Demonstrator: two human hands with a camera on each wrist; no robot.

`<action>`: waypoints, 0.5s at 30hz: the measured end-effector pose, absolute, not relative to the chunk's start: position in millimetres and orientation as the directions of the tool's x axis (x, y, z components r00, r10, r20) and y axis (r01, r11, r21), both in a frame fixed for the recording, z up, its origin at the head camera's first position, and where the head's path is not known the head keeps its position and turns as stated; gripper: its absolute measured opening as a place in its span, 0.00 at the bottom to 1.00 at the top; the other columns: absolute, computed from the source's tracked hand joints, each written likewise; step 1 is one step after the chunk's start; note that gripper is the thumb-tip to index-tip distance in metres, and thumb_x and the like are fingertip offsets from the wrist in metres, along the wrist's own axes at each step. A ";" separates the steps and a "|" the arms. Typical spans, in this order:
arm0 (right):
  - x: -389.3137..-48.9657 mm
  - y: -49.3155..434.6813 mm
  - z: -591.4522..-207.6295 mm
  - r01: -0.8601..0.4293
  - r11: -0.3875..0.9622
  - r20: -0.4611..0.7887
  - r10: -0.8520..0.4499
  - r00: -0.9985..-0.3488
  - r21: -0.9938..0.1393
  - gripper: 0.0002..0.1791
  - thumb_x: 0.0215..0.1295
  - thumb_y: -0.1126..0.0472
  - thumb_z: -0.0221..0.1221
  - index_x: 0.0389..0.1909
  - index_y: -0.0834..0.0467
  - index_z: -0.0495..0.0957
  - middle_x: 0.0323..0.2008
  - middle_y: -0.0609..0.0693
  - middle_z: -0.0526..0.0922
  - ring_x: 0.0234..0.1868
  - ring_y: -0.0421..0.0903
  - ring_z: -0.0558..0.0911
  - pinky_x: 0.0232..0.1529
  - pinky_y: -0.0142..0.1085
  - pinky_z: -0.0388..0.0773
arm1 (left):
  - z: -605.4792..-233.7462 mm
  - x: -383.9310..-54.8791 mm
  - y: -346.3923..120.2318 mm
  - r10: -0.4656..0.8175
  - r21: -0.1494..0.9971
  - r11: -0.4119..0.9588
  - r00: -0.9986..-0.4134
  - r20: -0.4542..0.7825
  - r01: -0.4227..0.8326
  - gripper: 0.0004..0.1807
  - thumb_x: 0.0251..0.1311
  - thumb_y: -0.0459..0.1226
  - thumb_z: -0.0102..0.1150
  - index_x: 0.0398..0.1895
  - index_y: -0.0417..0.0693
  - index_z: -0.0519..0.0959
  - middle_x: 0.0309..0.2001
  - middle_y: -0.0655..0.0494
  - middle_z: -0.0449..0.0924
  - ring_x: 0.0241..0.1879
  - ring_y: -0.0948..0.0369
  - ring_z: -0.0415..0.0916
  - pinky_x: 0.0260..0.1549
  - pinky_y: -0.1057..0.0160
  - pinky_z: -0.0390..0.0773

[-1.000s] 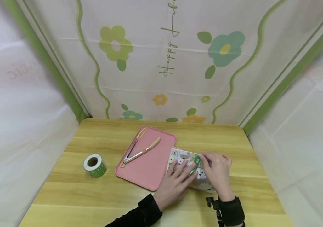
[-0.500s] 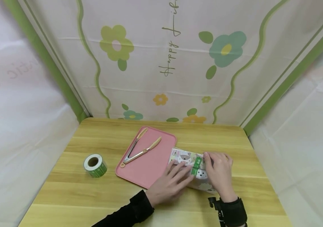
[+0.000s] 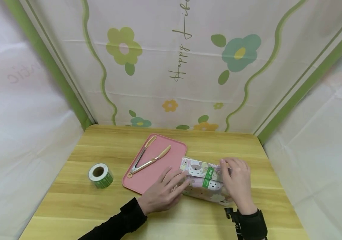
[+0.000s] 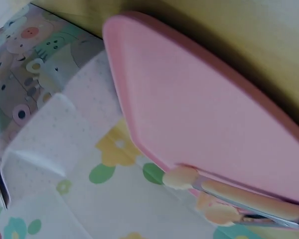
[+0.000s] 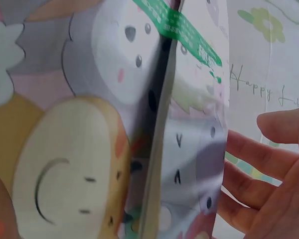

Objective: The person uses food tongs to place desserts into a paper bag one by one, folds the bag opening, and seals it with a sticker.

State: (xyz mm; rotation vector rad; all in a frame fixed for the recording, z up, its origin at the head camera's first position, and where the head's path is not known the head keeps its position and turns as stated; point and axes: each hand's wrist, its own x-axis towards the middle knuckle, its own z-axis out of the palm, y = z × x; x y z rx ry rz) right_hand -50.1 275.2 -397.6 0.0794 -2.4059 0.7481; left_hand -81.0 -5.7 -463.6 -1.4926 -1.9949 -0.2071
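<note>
A carton (image 3: 199,190) printed with cartoon animals lies on the table, overlapping the tray's right side in the head view. A green sticker (image 3: 208,177) runs across the seam of its lid; up close, the right wrist view shows this green sticker (image 5: 189,40) bridging a narrow dark gap. My left hand (image 3: 162,195) hovers by the carton's left end, fingers extended and slightly spread, holding nothing. At the right end is my right hand (image 3: 238,181). Its loosely bent fingers (image 5: 254,154) reach behind the carton's far face, while the thumb stands apart from it.
Left of centre lies a pink tray (image 3: 156,176) bearing spread tongs (image 3: 147,164) with cream tips. A roll of green stickers (image 3: 100,175) stands farther left on the wooden table (image 3: 105,213). Flower-printed fabric (image 3: 171,66) walls in the back and sides.
My left hand has drawn off the carton toward the left, uncovering the sticker and lid seam. My right hand has shifted slightly right along the carton's end.
</note>
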 end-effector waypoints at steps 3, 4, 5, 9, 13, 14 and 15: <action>-49.2 278.9 -395.6 -0.230 0.836 0.576 0.122 -0.808 -0.499 0.13 0.70 0.62 0.58 0.37 0.68 0.84 0.41 0.63 0.83 0.49 0.64 0.77 0.55 0.63 0.61 | -462.9 -80.9 -17.8 0.781 -0.216 0.359 -0.166 0.602 0.908 0.25 0.72 0.41 0.41 0.66 0.38 0.71 0.65 0.38 0.67 0.64 0.45 0.66 0.60 0.40 0.61; -49.0 280.6 -395.0 -0.230 0.836 0.579 0.123 -0.806 -0.499 0.13 0.70 0.62 0.58 0.37 0.69 0.84 0.41 0.63 0.82 0.49 0.64 0.77 0.54 0.63 0.61 | -462.5 -80.9 -22.1 0.770 -0.215 0.367 -0.166 0.616 0.905 0.25 0.72 0.41 0.41 0.66 0.37 0.71 0.65 0.38 0.68 0.63 0.44 0.66 0.60 0.39 0.62; -48.8 282.4 -394.5 -0.231 0.836 0.582 0.125 -0.804 -0.498 0.13 0.70 0.62 0.58 0.38 0.69 0.84 0.42 0.64 0.82 0.49 0.64 0.76 0.54 0.63 0.62 | -461.9 -80.9 -26.4 0.759 -0.216 0.374 -0.164 0.630 0.902 0.25 0.72 0.41 0.41 0.65 0.36 0.71 0.64 0.38 0.69 0.63 0.44 0.67 0.59 0.39 0.63; -47.8 291.5 -392.6 -0.233 0.838 0.597 0.132 -0.792 -0.494 0.13 0.70 0.63 0.58 0.37 0.71 0.83 0.42 0.65 0.82 0.48 0.65 0.76 0.51 0.60 0.65 | -458.9 -81.6 -45.0 0.726 -0.186 0.392 -0.179 0.665 0.901 0.25 0.74 0.41 0.39 0.63 0.33 0.71 0.63 0.35 0.69 0.62 0.42 0.67 0.59 0.39 0.62; -45.3 301.7 -390.5 -0.217 0.841 0.594 0.145 -0.791 -0.495 0.13 0.70 0.63 0.58 0.38 0.72 0.83 0.43 0.66 0.81 0.49 0.66 0.75 0.51 0.60 0.65 | -455.6 -85.2 -64.5 0.705 -0.146 0.415 -0.216 0.676 0.898 0.25 0.74 0.41 0.40 0.63 0.32 0.71 0.65 0.34 0.67 0.61 0.41 0.67 0.60 0.39 0.59; -44.5 304.1 -389.6 -0.209 0.843 0.589 0.150 -0.794 -0.497 0.13 0.70 0.63 0.58 0.39 0.72 0.83 0.44 0.67 0.81 0.50 0.67 0.75 0.52 0.60 0.65 | -454.6 -86.6 -69.5 0.700 -0.143 0.428 -0.228 0.677 0.892 0.25 0.74 0.41 0.40 0.63 0.32 0.71 0.65 0.34 0.67 0.62 0.41 0.67 0.60 0.38 0.59; -43.7 306.4 -388.6 -0.197 0.844 0.580 0.157 -0.799 -0.499 0.14 0.71 0.63 0.58 0.40 0.72 0.82 0.44 0.67 0.80 0.51 0.67 0.74 0.52 0.60 0.65 | -453.6 -88.1 -74.7 0.695 -0.138 0.440 -0.239 0.678 0.887 0.25 0.74 0.42 0.40 0.63 0.32 0.71 0.65 0.34 0.67 0.62 0.41 0.67 0.60 0.38 0.59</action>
